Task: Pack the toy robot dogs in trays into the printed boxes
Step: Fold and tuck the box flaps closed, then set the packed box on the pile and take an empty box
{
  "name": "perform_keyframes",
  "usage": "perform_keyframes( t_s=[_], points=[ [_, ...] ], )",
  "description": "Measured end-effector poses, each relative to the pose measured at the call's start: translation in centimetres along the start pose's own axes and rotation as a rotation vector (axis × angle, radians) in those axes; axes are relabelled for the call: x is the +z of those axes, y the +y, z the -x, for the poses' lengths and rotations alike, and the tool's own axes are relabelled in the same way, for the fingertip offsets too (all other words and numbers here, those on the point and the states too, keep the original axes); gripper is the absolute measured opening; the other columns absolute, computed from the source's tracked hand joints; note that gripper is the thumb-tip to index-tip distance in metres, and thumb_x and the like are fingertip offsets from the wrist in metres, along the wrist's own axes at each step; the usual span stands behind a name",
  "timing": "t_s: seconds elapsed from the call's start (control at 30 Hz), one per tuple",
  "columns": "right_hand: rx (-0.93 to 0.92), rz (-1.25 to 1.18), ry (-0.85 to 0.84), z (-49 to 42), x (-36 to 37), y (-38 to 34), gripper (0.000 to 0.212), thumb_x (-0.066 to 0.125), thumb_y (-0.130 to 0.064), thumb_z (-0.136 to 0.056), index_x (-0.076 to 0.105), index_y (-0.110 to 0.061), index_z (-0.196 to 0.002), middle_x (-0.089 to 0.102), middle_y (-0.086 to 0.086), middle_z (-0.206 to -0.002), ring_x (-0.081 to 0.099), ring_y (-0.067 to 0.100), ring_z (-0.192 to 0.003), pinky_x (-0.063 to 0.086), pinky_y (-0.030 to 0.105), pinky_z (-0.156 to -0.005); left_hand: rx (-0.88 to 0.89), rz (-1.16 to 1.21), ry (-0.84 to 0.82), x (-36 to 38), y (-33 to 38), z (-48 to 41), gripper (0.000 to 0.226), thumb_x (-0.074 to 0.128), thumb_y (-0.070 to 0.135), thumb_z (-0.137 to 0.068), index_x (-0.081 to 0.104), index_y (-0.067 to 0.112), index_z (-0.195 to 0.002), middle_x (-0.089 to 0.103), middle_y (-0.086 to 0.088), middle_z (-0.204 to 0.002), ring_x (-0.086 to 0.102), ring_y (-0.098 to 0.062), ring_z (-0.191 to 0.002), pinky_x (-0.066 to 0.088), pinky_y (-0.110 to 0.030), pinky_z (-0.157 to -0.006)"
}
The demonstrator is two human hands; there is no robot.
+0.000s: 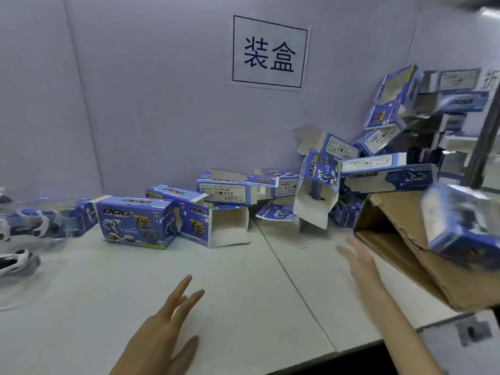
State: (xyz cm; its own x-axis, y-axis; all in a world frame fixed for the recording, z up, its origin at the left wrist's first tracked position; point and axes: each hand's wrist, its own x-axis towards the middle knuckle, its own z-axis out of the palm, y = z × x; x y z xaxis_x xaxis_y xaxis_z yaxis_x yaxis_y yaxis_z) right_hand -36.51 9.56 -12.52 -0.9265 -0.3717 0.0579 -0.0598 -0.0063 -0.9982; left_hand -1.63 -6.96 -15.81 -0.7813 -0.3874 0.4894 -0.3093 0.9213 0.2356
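- A white paper sign (269, 54) is fixed to the back wall (162, 90), and the characters "装盒" are printed on it inside a black frame.
- The word "DOG" is read on the front of a closed blue printed box (136, 221) that stands on the desk (243, 293); white and yellow robot dogs are pictured under it.
- The same "DOG" print is carried by an open box (213, 226) just beside it, with the flaps turned out.
- A white label (224, 189) with a CE mark is seen on a box behind; its small print is too fine to be read.
- A loose heap of boxes (378, 147) is piled at the right against the wall, above a tilted brown cardboard carton (400, 253).
- White toy robot dogs (19, 259) are lying in clear trays (40, 220) at the left edge of the desk.
- The left hand (162, 336) is held over the desk with the fingers straight and spread, and nothing is gripped.
- The right hand (362, 269), blurred, is stretched forward near the carton with the fingers extended; nothing is held.
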Motion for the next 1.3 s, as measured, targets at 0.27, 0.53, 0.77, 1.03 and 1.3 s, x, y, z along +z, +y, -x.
perform_keyframes(
  t_s=[0.27, 0.53, 0.77, 1.03, 1.3],
  points=[
    [-0.277, 0.904, -0.111, 0.3, 3.4, 2.3, 0.045, 0.065, -0.031, -0.092, 0.05, -0.025, -0.134, 0.045, 0.0, -0.146, 0.055, 0.024, -0.122, 0.041, 0.038, -0.099, -0.023, 0.023, -0.018, 0.6, -0.3, 0.7, 0.062, 0.097, 0.019, -0.052, 0.072, 0.026, -0.109, 0.055, -0.007, -0.142, 0.073, -0.008, -0.088, 0.049, -0.018, -0.052],
    [-0.478, 1.464, -0.16, -7.1, 8.2, -1.2, 0.051, 0.059, -0.014, -0.093, 0.048, -0.025, -0.142, 0.005, 0.005, -0.167, 0.048, 0.027, -0.123, 0.047, 0.038, -0.088, -0.02, 0.042, -0.046, 0.6, -0.2, 0.8, 0.035, 0.079, 0.029, -0.061, 0.073, 0.031, -0.095, 0.059, -0.009, -0.138, 0.072, -0.003, -0.076, 0.026, -0.004, -0.049],
    [-0.493, 1.416, 0.03, -6.5, 10.3, -2.6, 0.036, 0.04, -0.018, -0.101, 0.053, -0.006, -0.132, 0.034, 0.007, -0.156, 0.063, 0.029, -0.107, 0.039, 0.04, -0.092, -0.051, -0.031, -0.075, 0.5, -0.3, 0.7, 0.052, 0.098, 0.028, -0.045, 0.072, 0.034, -0.091, 0.062, -0.008, -0.134, 0.069, 0.0, -0.067, 0.015, 0.001, -0.051],
    [-0.884, 1.223, 0.088, 1.4, 11.7, -14.2, 0.028, 0.044, -0.015, -0.098, 0.07, -0.009, -0.103, 0.066, 0.012, -0.104, 0.062, 0.035, -0.087, 0.044, 0.039, -0.074, -0.236, -0.016, -0.138, 0.5, -0.3, 1.0, 0.042, 0.049, 0.052, -0.094, 0.042, 0.048, -0.135, -0.012, 0.029, -0.156, 0.056, -0.004, -0.108, 0.029, -0.012, -0.071],
    [-0.803, 1.125, -0.644, 11.0, 11.0, -22.9, 0.046, 0.039, -0.005, -0.097, 0.074, -0.027, -0.117, 0.071, -0.014, -0.101, 0.06, 0.001, -0.068, 0.04, 0.009, -0.052, -0.294, 0.187, -0.115, -1.4, 0.9, 1.5, 0.103, 0.063, 0.075, -0.06, -0.011, 0.071, -0.132, 0.004, 0.053, -0.136, 0.038, 0.023, -0.11, 0.032, -0.008, -0.09]
  ],
)
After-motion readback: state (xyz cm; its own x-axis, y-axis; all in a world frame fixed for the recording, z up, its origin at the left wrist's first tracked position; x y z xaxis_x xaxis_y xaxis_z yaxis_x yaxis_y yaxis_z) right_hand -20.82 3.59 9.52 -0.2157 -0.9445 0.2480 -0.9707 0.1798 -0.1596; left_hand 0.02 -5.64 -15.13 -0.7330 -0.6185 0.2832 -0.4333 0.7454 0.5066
